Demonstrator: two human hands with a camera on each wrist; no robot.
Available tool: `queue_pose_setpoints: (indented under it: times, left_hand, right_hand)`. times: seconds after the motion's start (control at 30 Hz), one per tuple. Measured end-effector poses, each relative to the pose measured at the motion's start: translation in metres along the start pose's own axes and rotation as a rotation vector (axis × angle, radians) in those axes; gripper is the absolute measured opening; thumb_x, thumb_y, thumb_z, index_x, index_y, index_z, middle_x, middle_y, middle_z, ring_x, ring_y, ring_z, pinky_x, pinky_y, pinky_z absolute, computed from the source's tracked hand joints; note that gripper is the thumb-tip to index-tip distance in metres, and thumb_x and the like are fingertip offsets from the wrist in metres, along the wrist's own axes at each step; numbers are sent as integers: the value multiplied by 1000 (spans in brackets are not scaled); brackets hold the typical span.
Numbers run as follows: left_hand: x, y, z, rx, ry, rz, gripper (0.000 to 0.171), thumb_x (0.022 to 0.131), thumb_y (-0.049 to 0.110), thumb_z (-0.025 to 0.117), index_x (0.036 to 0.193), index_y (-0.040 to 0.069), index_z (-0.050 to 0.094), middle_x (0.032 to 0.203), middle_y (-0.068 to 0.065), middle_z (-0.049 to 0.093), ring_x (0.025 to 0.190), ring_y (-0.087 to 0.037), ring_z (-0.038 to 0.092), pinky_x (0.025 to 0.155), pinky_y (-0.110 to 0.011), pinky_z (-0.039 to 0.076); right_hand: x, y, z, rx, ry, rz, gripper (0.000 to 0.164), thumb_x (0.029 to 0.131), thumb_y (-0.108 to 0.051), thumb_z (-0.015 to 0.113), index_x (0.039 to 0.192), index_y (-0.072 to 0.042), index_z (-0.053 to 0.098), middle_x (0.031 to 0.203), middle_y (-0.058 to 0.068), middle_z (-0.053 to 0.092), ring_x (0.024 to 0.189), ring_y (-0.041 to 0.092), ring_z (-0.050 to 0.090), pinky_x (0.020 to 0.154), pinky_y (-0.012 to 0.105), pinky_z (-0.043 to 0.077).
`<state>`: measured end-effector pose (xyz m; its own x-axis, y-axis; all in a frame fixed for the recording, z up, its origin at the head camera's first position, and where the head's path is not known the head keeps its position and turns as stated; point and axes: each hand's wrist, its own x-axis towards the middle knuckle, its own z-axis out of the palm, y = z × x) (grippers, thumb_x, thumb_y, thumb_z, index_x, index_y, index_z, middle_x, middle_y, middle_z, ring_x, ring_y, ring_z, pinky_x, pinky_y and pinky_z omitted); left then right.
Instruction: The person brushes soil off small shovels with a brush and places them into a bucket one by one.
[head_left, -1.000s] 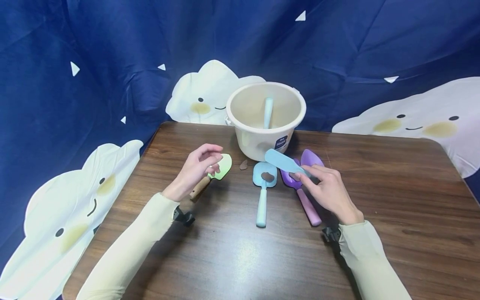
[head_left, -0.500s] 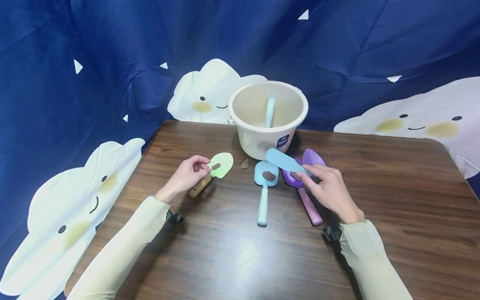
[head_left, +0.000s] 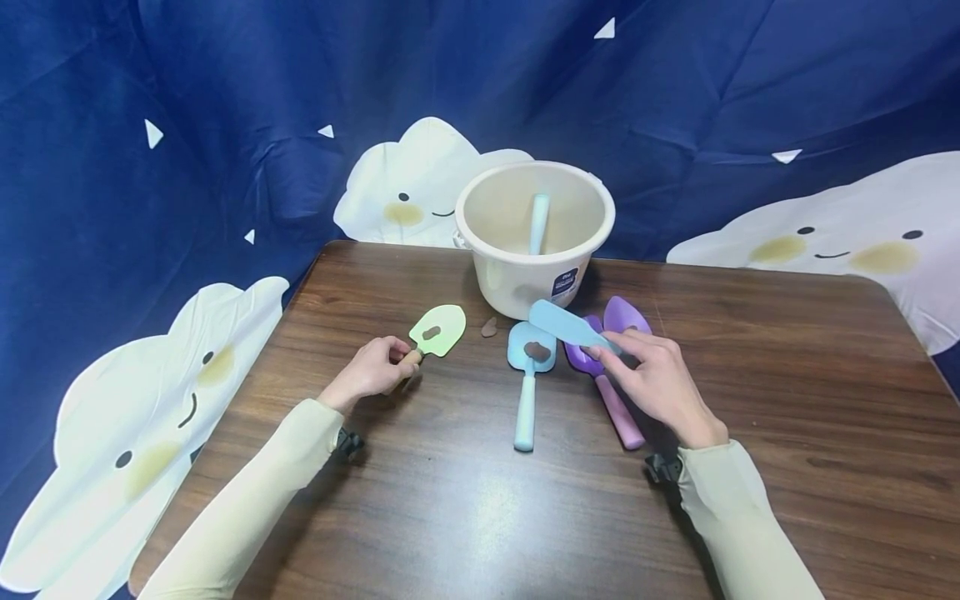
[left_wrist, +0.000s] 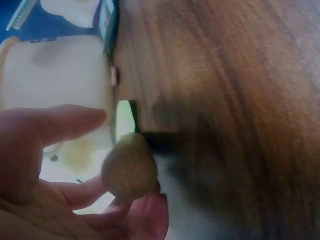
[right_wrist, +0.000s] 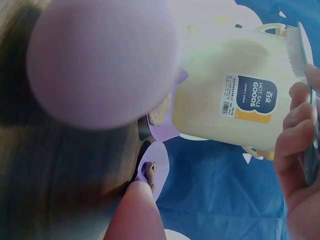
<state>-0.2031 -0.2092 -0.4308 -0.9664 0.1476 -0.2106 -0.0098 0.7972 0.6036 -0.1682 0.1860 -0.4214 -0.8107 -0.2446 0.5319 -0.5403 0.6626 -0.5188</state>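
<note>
My left hand (head_left: 372, 368) grips the wooden handle (left_wrist: 131, 167) of a small shovel with a light green blade (head_left: 438, 331). This shovel lies at the left, with a brown lump (head_left: 431, 332) on its blade. In my right hand (head_left: 660, 379) is a light blue brush (head_left: 564, 323), pinched between thumb and fingers; its white bristles (right_wrist: 296, 52) show in the right wrist view. The brush hovers over a blue shovel (head_left: 526, 408) and a purple shovel (head_left: 618, 412). On the blue shovel's blade sits another brown lump (head_left: 537, 351).
A cream bucket (head_left: 517, 283) stands at the table's back, a light blue handle (head_left: 538, 225) poking up inside it. A loose brown lump (head_left: 489, 327) lies before it. A second purple shovel (head_left: 624, 313) lies partly behind my right hand. Blue cloth (head_left: 675, 100) hangs behind the table (head_left: 787, 400).
My left hand has moved back and down from above the green shovel's blade to its wooden handle and taken hold of it. The right hand with the brush has stayed nearly still.
</note>
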Motion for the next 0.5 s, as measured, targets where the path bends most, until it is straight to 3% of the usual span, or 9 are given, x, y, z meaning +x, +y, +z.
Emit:
queue_pose_setpoints:
  times: [0.2, 0.4, 0.5]
  left_hand:
    - [0, -4, 2, 0, -29, -17, 40, 84, 22, 68, 117, 1, 58, 99, -10, 68, 89, -22, 59, 73, -28, 46]
    - [3, -4, 2, 31, -45, -37, 44, 82, 16, 67, 120, -2, 56, 107, -17, 64, 94, -27, 60, 79, -33, 49]
    - [4, -3, 2, 18, -66, -51, 45, 81, 14, 67, 121, -4, 56, 108, -19, 63, 92, -27, 60, 75, -32, 51]
  right_hand:
    - [-1, 0, 0, -4, 4, -8, 26, 83, -13, 76, 107, -6, 74, 84, 3, 72, 65, 10, 49, 56, 14, 40]
    - [-1, 2, 0, 11, 11, -26, 23, 82, -12, 76, 105, -7, 74, 80, -1, 69, 66, 5, 49, 58, 13, 40]
    - [-1, 3, -1, 8, 15, -35, 23, 82, -12, 76, 104, -7, 75, 80, -1, 69, 66, 5, 50, 60, 13, 41]
